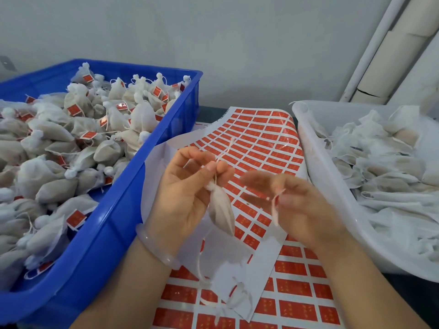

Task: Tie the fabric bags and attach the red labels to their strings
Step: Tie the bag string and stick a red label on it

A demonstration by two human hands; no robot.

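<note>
Nearest me: both forearms, a pale bangle (155, 245) on the left wrist, held over the label sheet (261, 148), which lies on the desk (206, 112) with its far end curling up. Rows of red labels on white backing; several near rows already peeled bare. A second sheet (297, 290) lies partly under it on my side. Left hand (187, 186) is above the sheet's middle, thumb and forefinger pinching the string (216, 173) just over the gathered neck of one fabric bag (221, 210). The bag is filled, hangs point down against my palm, clear of the sheet. Right hand (299, 205) is just beside it, also over the sheet, fingers curled round another length of the string, which dangles below them. That hand is blurred, so the exact pinch is hard to read. A limp bag (237, 298) with a loose cord rests on the sheet's near corner. Left of the sheet, touching its edge: blue crate (114, 233), heaped with tied bags (59, 134), many carrying red tags. Right of the sheet: white tub (316, 162), holding flat, untied bags (380, 162).
</note>
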